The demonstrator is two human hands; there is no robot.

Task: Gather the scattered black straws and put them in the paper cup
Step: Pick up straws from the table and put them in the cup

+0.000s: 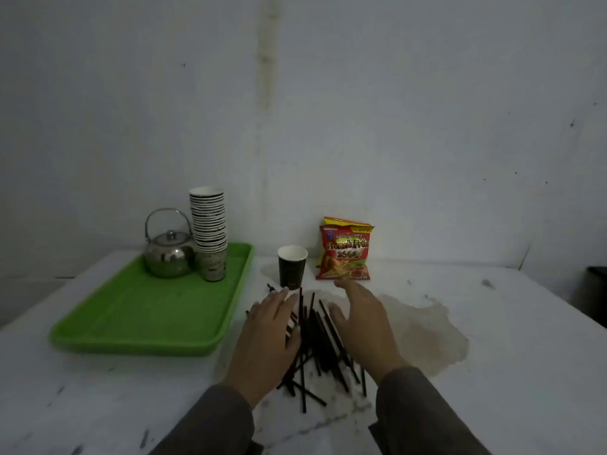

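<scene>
Several black straws (317, 339) lie in a loose pile on the white table, between my two hands. My left hand (266, 339) rests flat against the pile's left side with straight fingers, covering some straws. On the pile's right side, my right hand (361, 320) is spread with straight fingers, its thumb close to the straws. A dark paper cup (291, 267) with a white inside stands upright just beyond the pile, a little past my fingertips. A few straw ends stick out to the left of my left hand.
A green tray (138, 323) on the left carries a metal teapot (169, 254) and a tall stack of paper cups (209, 231). A red snack bag (345, 251) stands right of the cup by the wall. A beige stain (423, 336) marks the table at right.
</scene>
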